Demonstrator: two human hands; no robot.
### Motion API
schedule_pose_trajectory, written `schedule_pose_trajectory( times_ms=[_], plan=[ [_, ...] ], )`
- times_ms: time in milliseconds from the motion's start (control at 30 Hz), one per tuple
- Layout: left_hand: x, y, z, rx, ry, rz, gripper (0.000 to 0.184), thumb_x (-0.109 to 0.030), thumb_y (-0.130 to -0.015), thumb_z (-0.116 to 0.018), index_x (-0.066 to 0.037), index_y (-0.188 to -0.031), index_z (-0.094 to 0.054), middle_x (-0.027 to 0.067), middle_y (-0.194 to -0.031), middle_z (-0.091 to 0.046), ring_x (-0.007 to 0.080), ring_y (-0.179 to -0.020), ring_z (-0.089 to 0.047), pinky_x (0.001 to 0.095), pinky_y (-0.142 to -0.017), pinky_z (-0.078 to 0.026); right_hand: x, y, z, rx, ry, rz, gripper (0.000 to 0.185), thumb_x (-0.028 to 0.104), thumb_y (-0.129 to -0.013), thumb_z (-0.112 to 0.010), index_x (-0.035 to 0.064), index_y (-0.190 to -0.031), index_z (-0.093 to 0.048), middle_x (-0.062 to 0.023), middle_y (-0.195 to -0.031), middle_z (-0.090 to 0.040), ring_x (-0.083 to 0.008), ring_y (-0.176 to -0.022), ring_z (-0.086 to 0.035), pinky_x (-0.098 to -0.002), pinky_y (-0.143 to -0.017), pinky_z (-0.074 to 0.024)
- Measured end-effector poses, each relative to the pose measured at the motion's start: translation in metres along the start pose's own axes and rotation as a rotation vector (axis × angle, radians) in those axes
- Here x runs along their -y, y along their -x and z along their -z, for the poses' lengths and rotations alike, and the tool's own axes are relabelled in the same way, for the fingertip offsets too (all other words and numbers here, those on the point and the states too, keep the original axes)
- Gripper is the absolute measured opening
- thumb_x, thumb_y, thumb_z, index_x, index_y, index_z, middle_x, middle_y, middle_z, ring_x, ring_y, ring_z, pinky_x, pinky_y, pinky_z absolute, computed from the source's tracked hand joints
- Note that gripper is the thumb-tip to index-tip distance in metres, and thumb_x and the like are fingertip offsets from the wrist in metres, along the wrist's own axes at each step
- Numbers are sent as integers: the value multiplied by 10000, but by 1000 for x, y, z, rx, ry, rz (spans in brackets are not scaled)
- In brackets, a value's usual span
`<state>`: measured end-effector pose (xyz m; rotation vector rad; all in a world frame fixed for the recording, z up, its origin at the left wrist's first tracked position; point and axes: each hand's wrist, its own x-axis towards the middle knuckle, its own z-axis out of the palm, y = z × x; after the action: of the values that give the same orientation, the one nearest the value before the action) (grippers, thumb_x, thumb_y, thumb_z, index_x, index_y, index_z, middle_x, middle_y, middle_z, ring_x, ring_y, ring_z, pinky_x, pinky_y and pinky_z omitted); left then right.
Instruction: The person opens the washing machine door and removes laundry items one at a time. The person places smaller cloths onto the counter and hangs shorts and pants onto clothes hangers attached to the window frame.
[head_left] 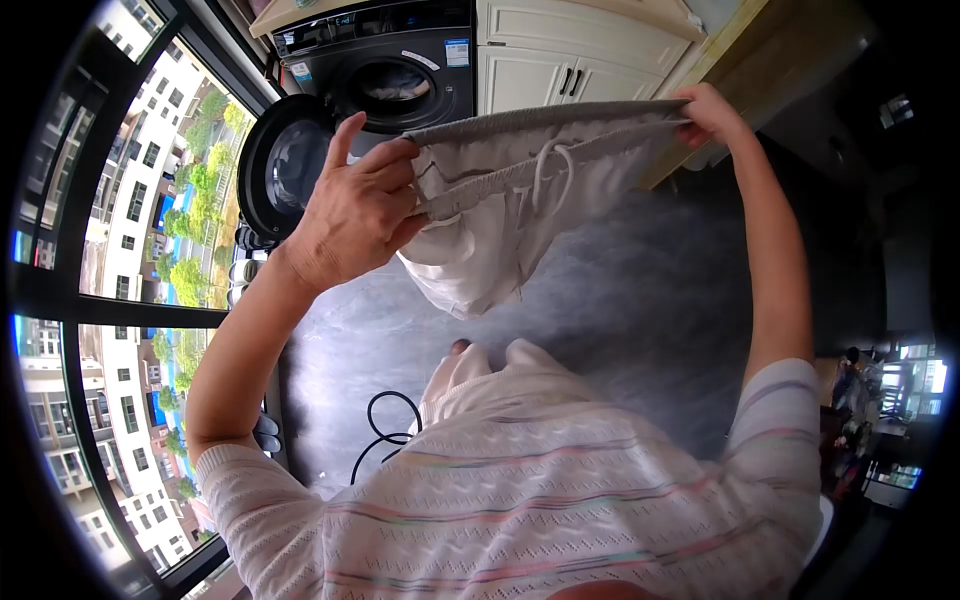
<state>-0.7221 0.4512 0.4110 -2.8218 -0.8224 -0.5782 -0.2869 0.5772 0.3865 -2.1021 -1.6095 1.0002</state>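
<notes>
A light grey pair of drawstring pants [590, 180] hangs in the air before me, its elastic waistband stretched wide between my hands. My left hand [355, 205] grips one end of the waistband, fingers curled over it and one finger raised. At the other end, my right hand [712, 115] pinches the band. A white drawstring loop [552, 175] dangles at the middle of the waist. The lower part of the pants falls in folds, bunched toward my left side.
Ahead stands a black washing machine [385, 60], its round door [285, 165] swung open and laundry [395, 85] inside the drum. White cabinets [560, 75] adjoin it. Large windows [150, 310] line the left. A black cable [385, 430] loops over the dark grey floor [640, 300].
</notes>
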Motion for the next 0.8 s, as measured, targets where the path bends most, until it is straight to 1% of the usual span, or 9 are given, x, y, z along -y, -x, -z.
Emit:
schedule_pose_trajectory(
  times_ms=[167,267,300,333,433,533,633,767,800],
  plan=[
    [22,-7,3,261,-152,188,165,-170,-668,-718,-77,-770,-627,34,-833,-598,167,-919,-524,341,-829,-323,-2,4,-4,34,55,6,163,67,-763,-500,64,-874,-619,-22,-587,-553,-107,-429,-517,-276,-379,-443],
    [67,-31,21,293,-384,318,157,-165,-735,-686,-116,-878,-642,18,-888,-621,150,-848,-552,302,-826,-339,31,0,28,-123,60,281,210,106,-787,-494,47,-944,-621,-8,-590,-520,-87,-446,-498,-246,-402,-440],
    [86,-42,51,63,-594,160,146,-153,-746,-681,-126,-884,-640,25,-898,-625,157,-784,-576,321,-814,-371,48,6,48,-211,55,403,202,101,-778,-495,46,-928,-619,-12,-584,-519,-90,-442,-496,-250,-397,-436],
    [102,-54,87,-93,-757,264,124,-134,-785,-636,-129,-909,-638,30,-931,-628,169,-804,-599,383,-882,-382,59,21,64,-319,52,525,195,96,-769,-495,45,-912,-616,-15,-579,-517,-93,-439,-495,-254,-392,-432],
    [104,-63,89,-518,-626,228,41,-141,-773,-607,-119,-808,-608,41,-782,-585,163,-700,-573,338,-714,-420,66,67,85,-774,78,912,171,80,-742,-496,41,-864,-610,-25,-562,-511,-103,-428,-490,-265,-377,-420],
    [85,-64,89,-953,-480,152,67,-148,-760,-578,-109,-706,-579,52,-633,-541,158,-596,-547,293,-546,-457,-14,-1,7,-522,421,551,149,65,-715,-496,38,-815,-603,-35,-546,-506,-113,-418,-485,-276,-363,-409],
    [75,41,-112,439,-499,503,132,-144,-767,-514,-86,-791,-630,97,-910,-624,216,-901,-578,466,-764,-413,-159,4,-126,490,753,36,128,50,-688,-497,35,-767,-597,-44,-530,-500,-123,-408,-480,-287,-348,-397],
    [-11,119,-144,1038,92,643,222,-196,-749,-490,-128,-852,-675,65,-946,-648,265,-939,-597,534,-850,-382,-150,35,-143,642,237,-102,103,29,-653,-498,30,-703,-588,-58,-508,-493,-136,-394,-474,-302,-328,-381],
    [-7,107,-144,913,91,639,188,-176,-733,-503,-145,-814,-669,88,-856,-642,278,-869,-603,515,-829,-385,-130,28,-131,592,203,-59,98,24,-644,-498,29,-687,-586,-61,-502,-491,-139,-390,-472,-305,-324,-377]
  ],
)
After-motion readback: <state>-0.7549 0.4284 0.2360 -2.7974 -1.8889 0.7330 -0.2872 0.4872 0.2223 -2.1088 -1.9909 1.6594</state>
